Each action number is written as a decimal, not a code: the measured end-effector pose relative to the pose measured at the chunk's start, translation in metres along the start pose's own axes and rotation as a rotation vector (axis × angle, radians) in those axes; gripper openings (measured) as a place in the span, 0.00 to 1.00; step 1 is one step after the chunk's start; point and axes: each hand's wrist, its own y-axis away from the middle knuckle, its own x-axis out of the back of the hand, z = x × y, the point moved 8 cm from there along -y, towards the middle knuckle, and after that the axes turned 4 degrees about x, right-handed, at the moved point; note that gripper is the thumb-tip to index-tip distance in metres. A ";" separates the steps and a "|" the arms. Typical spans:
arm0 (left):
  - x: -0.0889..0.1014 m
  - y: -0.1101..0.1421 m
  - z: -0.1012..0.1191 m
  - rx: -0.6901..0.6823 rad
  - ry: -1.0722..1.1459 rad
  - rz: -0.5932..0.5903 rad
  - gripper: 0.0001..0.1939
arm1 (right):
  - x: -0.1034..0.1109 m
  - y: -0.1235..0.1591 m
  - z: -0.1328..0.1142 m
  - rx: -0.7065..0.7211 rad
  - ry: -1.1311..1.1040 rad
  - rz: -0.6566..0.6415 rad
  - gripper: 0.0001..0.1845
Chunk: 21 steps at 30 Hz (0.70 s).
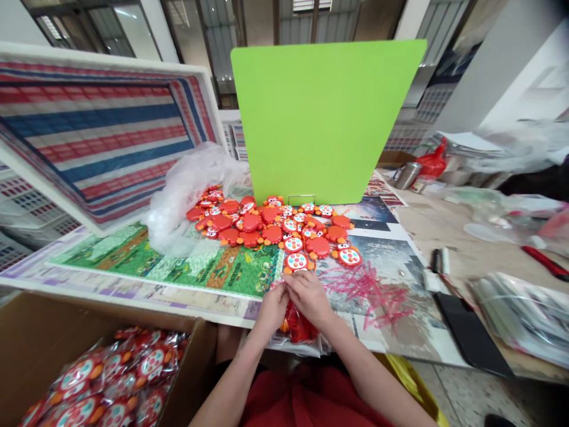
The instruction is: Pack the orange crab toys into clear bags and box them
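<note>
My left hand (272, 309) and my right hand (308, 296) meet at the table's near edge, fingers closed on a red toy in a clear plastic bag (297, 328). Just beyond them lies a pile of red and orange round toys (275, 228) with dotted white faces. A heap of pink twist ties (373, 293) lies right of my hands.
A cardboard box (40, 332) at lower left holds several bagged toys (106, 379). A crumpled clear plastic bag (186, 190) sits behind the pile, a green board (324, 118) stands upright, a striped tray (102, 130) leans left. A black pad (466, 335) and clutter lie right.
</note>
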 end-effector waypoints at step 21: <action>-0.005 0.005 -0.068 0.412 0.523 -0.062 0.24 | 0.136 0.126 0.255 -1.091 0.433 -0.152 0.22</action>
